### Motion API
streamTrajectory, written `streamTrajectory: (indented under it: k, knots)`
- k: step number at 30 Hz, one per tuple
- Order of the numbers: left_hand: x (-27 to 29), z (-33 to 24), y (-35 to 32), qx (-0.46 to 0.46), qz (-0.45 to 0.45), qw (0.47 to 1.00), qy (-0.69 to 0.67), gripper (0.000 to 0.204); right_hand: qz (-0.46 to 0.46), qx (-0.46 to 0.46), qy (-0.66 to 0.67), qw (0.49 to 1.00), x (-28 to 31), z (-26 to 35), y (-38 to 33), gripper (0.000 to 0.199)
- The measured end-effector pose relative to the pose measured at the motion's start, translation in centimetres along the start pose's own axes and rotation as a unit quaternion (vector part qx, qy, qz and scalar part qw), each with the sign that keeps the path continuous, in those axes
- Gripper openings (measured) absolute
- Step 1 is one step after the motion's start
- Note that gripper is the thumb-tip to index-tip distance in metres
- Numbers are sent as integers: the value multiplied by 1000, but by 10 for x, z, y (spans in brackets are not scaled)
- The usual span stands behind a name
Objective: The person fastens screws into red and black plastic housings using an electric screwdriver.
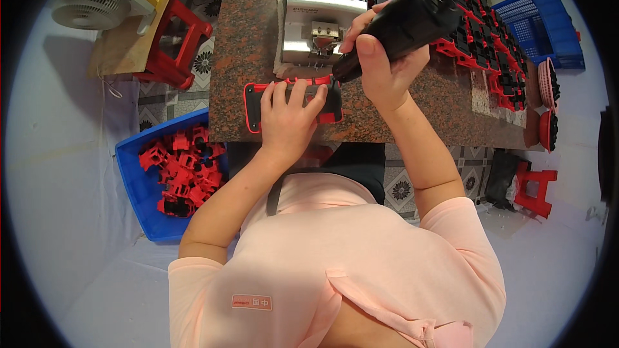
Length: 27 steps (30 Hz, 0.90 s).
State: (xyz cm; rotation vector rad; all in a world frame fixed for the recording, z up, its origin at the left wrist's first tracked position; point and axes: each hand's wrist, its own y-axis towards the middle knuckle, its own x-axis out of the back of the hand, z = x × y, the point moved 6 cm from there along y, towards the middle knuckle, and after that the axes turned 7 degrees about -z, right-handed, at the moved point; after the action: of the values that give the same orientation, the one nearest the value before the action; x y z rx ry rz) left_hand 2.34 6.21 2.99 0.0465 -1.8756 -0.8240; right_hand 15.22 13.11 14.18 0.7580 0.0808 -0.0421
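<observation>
My right hand [392,64] is wrapped round a black electric screwdriver [403,29], held tilted. The tool's tip points down-left and meets the far right corner of a red-and-black plastic housing [253,108] lying near the table's front edge. Spread across the top of that housing, my left hand [288,116] grips it, fingertips over its far edge. Just behind stands a white screw feeder [303,26] with a metal outlet at its front. Whether a screw sits under the tool's tip cannot be made out.
Many red-and-black housings [474,38] stand in rows at the table's [242,38] right. A blue bin [138,187] of red parts sits below left. Further out are a fan [90,6], a red stool [177,45], blue crates [551,26] and round red containers [548,130].
</observation>
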Motion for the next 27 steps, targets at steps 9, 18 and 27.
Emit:
streamTrajectory:
  k: [9, 18, 27]
  knots:
    - [3, -1, 0, 3, -10, 1000, -5, 73, -14, 81, 51, 995, 5, -20, 31, 40]
    - [6, 0, -4, 14, 3, 1000, 12, 70, -72, 22, 16, 997, -15, -53, 35, 33]
    - [7, 5, -9, 22, 7, 999, 24, 73, -18, -54, 87, 995, 1, 5, 29, 35]
